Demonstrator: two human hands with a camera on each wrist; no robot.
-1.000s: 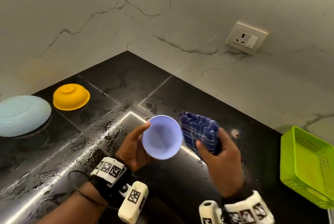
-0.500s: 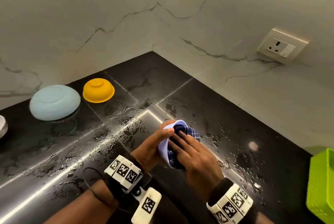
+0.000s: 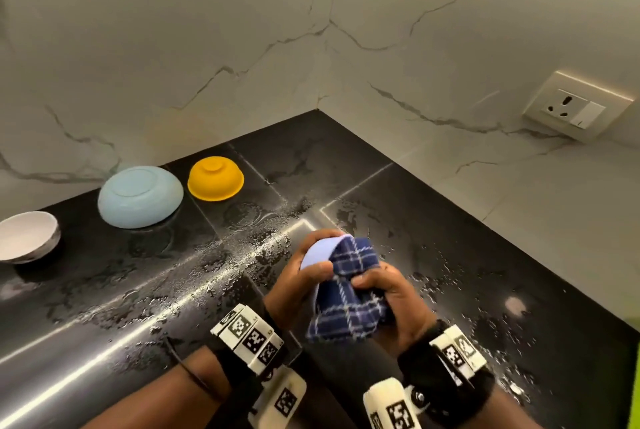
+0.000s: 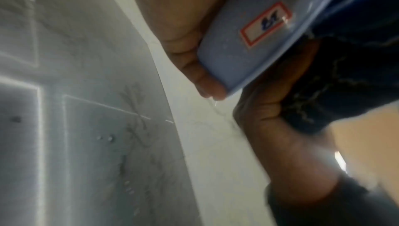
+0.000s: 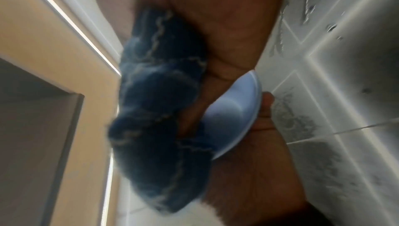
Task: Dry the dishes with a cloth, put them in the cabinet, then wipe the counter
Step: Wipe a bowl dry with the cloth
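Note:
A small lavender bowl [image 3: 320, 252] is held above the wet black counter [image 3: 138, 290] by my left hand [image 3: 301, 272], thumb on its near rim and fingers round its outside. The left wrist view shows the bowl [image 4: 254, 38] with a red-bordered sticker on its side. My right hand [image 3: 388, 304] grips a blue checked cloth [image 3: 349, 293] and pushes it into the bowl's mouth. In the right wrist view the cloth [image 5: 159, 110] is bunched against the bowl's inside [image 5: 233, 112]. Most of the bowl's inside is hidden by cloth.
On the counter at the left lie an upturned yellow bowl [image 3: 215, 179], an upturned pale blue plate [image 3: 140, 196] and an upright white bowl [image 3: 27, 236]. Water droplets cover the counter's middle. A wall socket [image 3: 576, 108] sits at the right, a green basket edge [image 3: 636, 376] far right.
A second ago the cloth was held beside the bowl; my right hand has pushed it inside and shifted its grip, so more cloth hangs out below. The view has swung left.

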